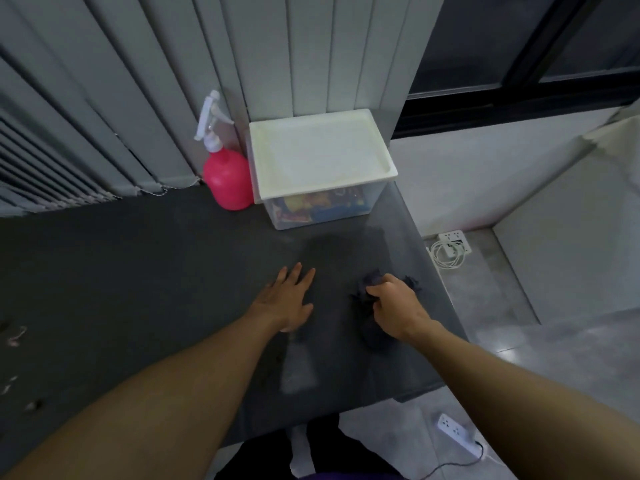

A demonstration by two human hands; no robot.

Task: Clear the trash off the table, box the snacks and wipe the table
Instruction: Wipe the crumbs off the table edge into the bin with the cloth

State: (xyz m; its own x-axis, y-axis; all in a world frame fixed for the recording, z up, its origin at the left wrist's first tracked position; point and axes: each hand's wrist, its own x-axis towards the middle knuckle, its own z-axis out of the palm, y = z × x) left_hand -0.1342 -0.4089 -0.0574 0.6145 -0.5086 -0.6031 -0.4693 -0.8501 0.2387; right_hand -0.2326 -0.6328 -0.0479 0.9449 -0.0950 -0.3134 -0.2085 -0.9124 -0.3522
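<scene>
A dark table (138,271) fills the middle of the view. My left hand (287,299) lies flat on it with fingers straight. To its right, my right hand (398,306) grips a crumpled dark cloth (367,289) that rests on the tabletop near the right edge. At the back stands a clear plastic box (322,209) with colourful snack packets inside and a white lid (318,154) on top. A pink spray bottle (227,178) with a white trigger stands just left of the box.
Grey vertical blinds (104,116) hang behind the table. A few small scraps (17,336) lie at the table's far left. On the floor to the right sit a white power strip (453,242) with a coiled cable and another strip (457,434) nearer me.
</scene>
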